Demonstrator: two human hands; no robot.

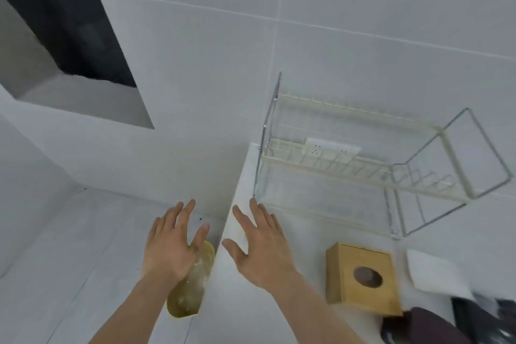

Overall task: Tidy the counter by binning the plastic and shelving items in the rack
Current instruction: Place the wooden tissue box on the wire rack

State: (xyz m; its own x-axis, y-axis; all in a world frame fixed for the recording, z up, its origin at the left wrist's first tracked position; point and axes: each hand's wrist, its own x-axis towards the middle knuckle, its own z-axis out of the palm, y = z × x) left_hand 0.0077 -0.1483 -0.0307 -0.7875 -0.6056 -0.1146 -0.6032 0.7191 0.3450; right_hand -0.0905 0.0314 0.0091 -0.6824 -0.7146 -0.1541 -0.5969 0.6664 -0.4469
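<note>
I see both hands raised with nothing in them: the left hand hangs past the counter's left edge, directly above the yellow bin on the floor, and the right hand sits over the counter near that same left edge. All the fingers on both are spread and loose, pinching nothing, which I read as hands that have let go or are about to reach. The bin stands tight against the counter's left side, I judge so plastic can be dropped straight off the edge; something pale and crinkled lies inside it, possibly plastic, though I cannot tell for sure. The wire rack stands against the wall at the counter's back edge, its 2 tiers showing nothing on them, with a wall socket visible through the wires. The things I take as meant for it lie along the counter's near right: a wooden box with an oval opening on top, a white flat piece just beside it, and blurred dark items at the near right corner. Shelving looks not yet begun.
</note>
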